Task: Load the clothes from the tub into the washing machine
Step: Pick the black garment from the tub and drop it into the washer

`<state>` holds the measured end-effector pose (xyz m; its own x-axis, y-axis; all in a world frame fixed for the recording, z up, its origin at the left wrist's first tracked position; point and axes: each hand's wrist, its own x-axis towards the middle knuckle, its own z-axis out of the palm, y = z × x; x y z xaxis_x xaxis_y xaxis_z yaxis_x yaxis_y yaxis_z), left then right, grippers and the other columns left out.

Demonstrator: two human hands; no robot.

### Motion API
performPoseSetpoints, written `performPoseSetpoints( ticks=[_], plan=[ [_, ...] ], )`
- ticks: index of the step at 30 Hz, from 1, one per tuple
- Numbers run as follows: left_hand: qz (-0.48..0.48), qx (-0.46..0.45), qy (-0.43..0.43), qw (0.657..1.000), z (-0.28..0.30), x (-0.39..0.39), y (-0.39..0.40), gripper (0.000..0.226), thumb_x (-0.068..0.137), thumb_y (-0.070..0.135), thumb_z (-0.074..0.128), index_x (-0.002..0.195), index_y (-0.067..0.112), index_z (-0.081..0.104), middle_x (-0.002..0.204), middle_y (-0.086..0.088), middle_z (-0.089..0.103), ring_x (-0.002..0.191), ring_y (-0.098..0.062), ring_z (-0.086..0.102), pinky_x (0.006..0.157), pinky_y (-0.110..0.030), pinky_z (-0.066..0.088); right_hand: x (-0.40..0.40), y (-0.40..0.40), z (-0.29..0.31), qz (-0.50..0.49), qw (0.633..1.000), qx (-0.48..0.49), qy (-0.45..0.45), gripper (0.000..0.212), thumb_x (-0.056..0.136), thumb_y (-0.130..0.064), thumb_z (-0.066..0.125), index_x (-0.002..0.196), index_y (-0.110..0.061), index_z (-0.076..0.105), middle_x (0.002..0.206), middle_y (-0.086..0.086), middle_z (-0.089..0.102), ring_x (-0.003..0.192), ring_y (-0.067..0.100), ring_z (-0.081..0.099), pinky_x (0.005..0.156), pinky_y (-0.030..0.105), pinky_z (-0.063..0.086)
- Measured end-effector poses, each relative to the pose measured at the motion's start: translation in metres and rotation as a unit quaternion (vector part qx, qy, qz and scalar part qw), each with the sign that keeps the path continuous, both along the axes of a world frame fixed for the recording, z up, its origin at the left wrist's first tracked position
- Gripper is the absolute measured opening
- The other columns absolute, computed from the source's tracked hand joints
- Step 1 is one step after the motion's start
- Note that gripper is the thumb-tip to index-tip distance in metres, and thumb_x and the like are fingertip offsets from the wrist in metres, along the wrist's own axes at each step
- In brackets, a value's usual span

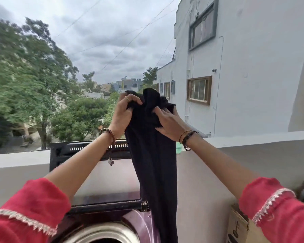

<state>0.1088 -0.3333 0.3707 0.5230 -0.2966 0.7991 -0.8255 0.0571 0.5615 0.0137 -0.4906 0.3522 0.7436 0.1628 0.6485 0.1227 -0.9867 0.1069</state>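
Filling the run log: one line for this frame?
phase: loading | left hand: grips long black cloth garment | right hand: grips it too | garment hangs over open purple washing machine's steel drum | tub: unseen

The black garment [153,155] hides the washing machine [140,223] rim's right side.

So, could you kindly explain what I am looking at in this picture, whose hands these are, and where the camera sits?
There is no robot here. The single picture comes from a wide-angle camera worn on a person's head, looking forward and down, so the arms in red sleeves are the wearer's own. The left hand and right hand both grip the bunched top of a dark garment, which hangs down towards the open washing machine at the bottom edge, its raised lid behind. A balcony wall runs across; trees and a white building lie beyond. The tub is not in view.
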Motion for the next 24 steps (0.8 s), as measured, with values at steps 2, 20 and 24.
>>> performPoseSetpoints(
  ticks=[2,20,24],
  plan=[
    [0.060,0.076,-0.087,0.992,0.019,0.014,0.023,0.049,0.070,-0.024,0.034,0.091,0.010,0.061,0.114,-0.001,0.045,0.111,-0.019,0.048,0.096,-0.014,0.041,0.013,0.016,0.023,-0.027,0.996,-0.083,-0.026,0.051,0.083,-0.015,0.062,0.129,-0.009,0.040,0.118,0.007,0.057,0.122,0.024,0.046,0.111,0.060,0.014],
    [0.381,0.301,-0.325,0.811,0.142,0.083,0.164,0.046,0.085,-0.010,0.038,0.121,0.009,0.059,0.145,-0.009,0.037,0.119,-0.034,0.052,0.095,-0.043,0.047,0.104,0.137,0.148,-0.131,0.969,-0.162,-0.131,0.049,0.090,0.000,0.040,0.138,-0.008,0.030,0.130,0.016,0.048,0.127,0.030,0.039,0.120,0.037,0.003],
    [0.302,0.250,-0.299,0.870,0.181,0.096,0.181,0.059,0.080,-0.016,0.032,0.124,0.011,0.061,0.139,-0.008,0.045,0.124,-0.030,0.050,0.105,-0.040,0.041,0.110,0.142,0.185,-0.151,0.964,-0.149,-0.158,0.052,0.087,0.000,0.044,0.137,-0.007,0.031,0.130,0.017,0.048,0.127,0.032,0.039,0.120,0.038,0.002]
  ],
)
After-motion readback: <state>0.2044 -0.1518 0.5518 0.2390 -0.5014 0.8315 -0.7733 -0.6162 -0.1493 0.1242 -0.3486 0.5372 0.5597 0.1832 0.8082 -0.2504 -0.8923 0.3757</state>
